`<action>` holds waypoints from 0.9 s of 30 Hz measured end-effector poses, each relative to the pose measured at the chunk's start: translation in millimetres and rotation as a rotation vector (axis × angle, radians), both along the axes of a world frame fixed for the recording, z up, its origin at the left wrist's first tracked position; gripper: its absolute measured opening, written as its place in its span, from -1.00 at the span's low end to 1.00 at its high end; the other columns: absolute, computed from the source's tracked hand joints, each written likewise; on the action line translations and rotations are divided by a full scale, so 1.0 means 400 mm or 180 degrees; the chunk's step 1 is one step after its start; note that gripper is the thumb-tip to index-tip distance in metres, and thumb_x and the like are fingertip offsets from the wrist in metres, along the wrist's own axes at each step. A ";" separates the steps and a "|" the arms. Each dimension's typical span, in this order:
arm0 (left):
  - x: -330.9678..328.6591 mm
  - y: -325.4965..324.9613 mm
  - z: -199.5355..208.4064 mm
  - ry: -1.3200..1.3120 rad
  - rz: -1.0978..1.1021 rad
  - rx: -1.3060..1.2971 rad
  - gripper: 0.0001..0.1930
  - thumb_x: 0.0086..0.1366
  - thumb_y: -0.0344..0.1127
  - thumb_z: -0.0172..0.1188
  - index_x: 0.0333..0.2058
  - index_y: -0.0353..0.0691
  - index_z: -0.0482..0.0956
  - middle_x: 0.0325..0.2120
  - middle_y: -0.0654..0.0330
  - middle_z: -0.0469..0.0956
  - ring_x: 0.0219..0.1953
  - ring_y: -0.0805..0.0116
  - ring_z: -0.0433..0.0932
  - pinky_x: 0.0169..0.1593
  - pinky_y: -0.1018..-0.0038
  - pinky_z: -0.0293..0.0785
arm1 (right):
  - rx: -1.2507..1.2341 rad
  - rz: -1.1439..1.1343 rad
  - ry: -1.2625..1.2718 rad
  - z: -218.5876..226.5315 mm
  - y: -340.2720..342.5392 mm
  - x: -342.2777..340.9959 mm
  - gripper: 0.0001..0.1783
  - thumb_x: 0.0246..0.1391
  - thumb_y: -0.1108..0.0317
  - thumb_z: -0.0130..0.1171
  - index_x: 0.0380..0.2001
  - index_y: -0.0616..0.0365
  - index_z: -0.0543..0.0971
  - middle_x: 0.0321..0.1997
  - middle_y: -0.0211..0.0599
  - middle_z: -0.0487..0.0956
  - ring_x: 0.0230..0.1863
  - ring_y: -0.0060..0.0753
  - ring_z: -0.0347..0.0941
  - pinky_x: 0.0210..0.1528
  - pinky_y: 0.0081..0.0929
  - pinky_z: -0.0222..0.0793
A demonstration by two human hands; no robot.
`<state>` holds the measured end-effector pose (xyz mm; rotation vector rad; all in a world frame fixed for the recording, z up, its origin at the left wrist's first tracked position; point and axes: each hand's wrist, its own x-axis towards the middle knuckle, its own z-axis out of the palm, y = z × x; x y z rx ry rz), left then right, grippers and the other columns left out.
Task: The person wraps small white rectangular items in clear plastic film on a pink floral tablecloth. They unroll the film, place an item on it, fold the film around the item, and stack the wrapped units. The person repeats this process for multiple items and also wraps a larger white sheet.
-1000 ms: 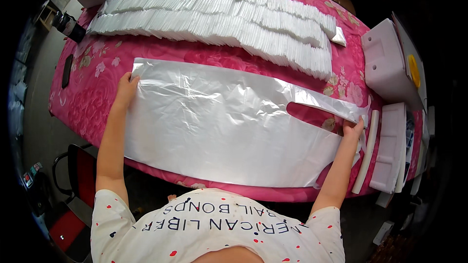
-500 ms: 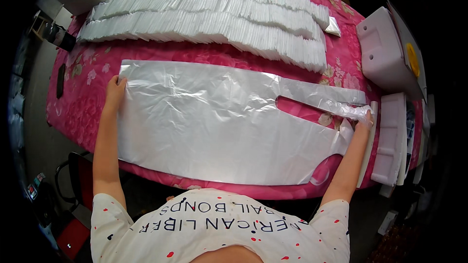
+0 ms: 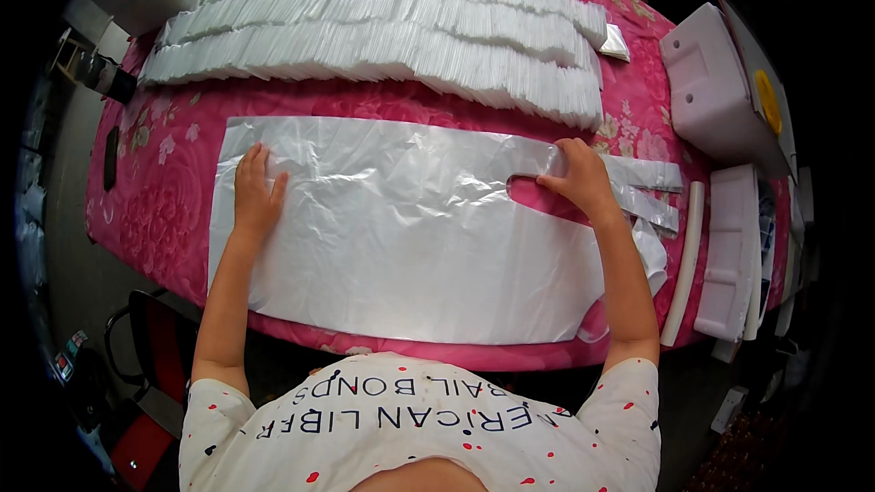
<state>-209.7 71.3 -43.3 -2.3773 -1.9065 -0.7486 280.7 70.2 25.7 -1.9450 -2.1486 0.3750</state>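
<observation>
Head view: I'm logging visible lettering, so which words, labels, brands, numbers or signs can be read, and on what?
White speckled T-shirt: two rows of dark capitals, upside down; wording withheld.
Dark bottle: any marking too small to read.
Silvery plastic bag: no lettering visible.

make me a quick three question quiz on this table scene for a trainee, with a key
1. True or false: the left hand is touching the large plastic sheet.
2. Which hand is at the edge of the sheet's rounded cut-out?
3. Beyond the sheet, the white stacks form how many rows: (a) two, (b) three, (c) five?

Key: 1. True. 2. The right hand. 3. (b).
</observation>
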 end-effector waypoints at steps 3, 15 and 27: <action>0.007 -0.006 -0.008 0.0037 0.0107 -0.0026 -0.51 0.13 -0.28 0.11 0.02 -0.30 0.27 0.08 0.01 0.25 0.12 0.04 0.20 0.18 0.26 0.08 | -0.0463 -0.0149 0.0180 0.039 0.005 -0.003 -0.42 -0.45 0.26 0.40 -0.26 0.22 0.44 -0.29 -0.07 0.52 -0.21 -0.07 0.44 -0.18 -0.34 0.35; 0.012 -0.007 0.002 0.0085 0.0135 0.0006 -0.56 0.12 -0.33 0.08 0.00 -0.26 0.31 0.06 0.06 0.30 0.10 0.09 0.24 0.16 0.29 0.11 | -0.0285 0.0225 -0.0785 0.081 -0.012 0.235 -0.52 -0.42 0.48 0.22 -0.24 0.11 0.48 -0.41 -0.12 0.55 -0.24 -0.10 0.45 -0.14 -0.30 0.32; 0.002 -0.007 -0.015 0.0048 0.0060 0.0010 -0.58 0.14 -0.33 0.06 0.00 -0.28 0.31 0.07 0.07 0.29 0.11 0.09 0.23 0.18 0.30 0.08 | 0.0227 -0.1609 -0.2946 0.079 -0.146 0.574 -0.34 -0.34 0.42 0.26 -0.02 0.12 0.37 -0.12 -0.18 0.45 -0.04 -0.15 0.32 0.15 -0.14 0.09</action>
